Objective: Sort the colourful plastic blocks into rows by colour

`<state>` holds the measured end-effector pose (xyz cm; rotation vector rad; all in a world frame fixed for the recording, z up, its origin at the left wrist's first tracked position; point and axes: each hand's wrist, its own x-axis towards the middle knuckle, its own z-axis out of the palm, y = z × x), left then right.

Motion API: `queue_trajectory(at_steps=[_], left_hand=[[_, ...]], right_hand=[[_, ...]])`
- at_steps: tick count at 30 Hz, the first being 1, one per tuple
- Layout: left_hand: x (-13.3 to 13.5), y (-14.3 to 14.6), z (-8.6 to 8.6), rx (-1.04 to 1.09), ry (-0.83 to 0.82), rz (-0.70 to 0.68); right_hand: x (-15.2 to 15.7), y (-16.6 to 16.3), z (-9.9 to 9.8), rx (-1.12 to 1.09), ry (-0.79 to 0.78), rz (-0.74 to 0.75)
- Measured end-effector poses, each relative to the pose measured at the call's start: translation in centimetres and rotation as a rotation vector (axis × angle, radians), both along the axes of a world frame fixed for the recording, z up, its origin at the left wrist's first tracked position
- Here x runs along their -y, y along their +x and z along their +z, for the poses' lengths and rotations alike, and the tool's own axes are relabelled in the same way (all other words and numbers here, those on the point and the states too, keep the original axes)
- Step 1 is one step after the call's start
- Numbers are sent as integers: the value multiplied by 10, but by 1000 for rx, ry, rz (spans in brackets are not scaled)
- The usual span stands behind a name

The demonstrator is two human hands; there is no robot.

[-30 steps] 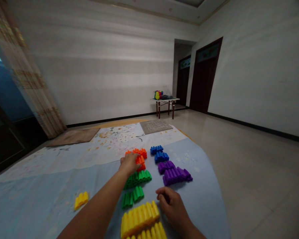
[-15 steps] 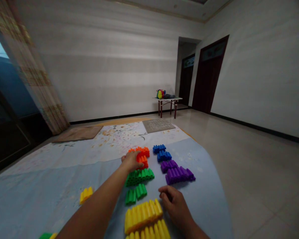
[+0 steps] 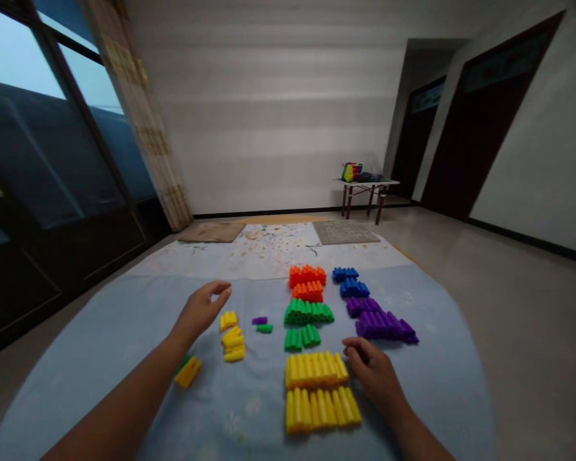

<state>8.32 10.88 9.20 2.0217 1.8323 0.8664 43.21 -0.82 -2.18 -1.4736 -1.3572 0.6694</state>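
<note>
My left hand (image 3: 202, 310) hovers open above the blue sheet (image 3: 125, 333), fingers loosely curved with nothing in them, just left of a few loose yellow blocks (image 3: 232, 335). My right hand (image 3: 372, 371) rests on the sheet with fingers curled, touching the right end of the upper yellow block row (image 3: 315, 369). A second yellow row (image 3: 322, 408) lies below it. Further out lie green rows (image 3: 308, 312), orange rows (image 3: 308, 282), blue rows (image 3: 349, 282) and purple rows (image 3: 379, 318). A small purple piece (image 3: 260, 320) and a green piece (image 3: 264, 328) lie loose between.
A yellow and green block (image 3: 187, 371) lies under my left forearm. Two mats (image 3: 344, 231) sit at the sheet's far end. A small table (image 3: 365, 192) with coloured items stands by the back wall. Dark windows and a curtain (image 3: 139, 115) are on the left, doors on the right.
My left hand has left the orange blocks, swung left and back toward the loose yellow blocks, and opened. The view turned left. My right hand stayed by the yellow rows.
</note>
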Motion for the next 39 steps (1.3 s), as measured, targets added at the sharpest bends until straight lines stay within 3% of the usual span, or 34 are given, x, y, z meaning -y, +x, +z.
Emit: queue_trajectory(at_steps=[4, 7, 16, 21, 29, 33, 39], left_hand=[[21, -55, -14, -32, -201, 75], [32, -79, -24, -58, -271, 83], [68, -98, -41, -93, -501, -74], [72, -80, -43, -155, -493, -95], [55, -30, -65, -85, -381, -108], [58, -16, -54, -125, -311, -74], [88, 21, -45, -258, -306, -56]], right_hand=[[0, 3, -3, 4, -12, 19], [0, 3, -3, -5, -5, 15], [-1, 6, -7, 26, -31, 20], [-1, 5, -5, 12, -14, 17], [0, 3, 0, 21, 3, 13], [0, 3, 0, -5, 14, 25], [0, 2, 2, -6, 21, 36]])
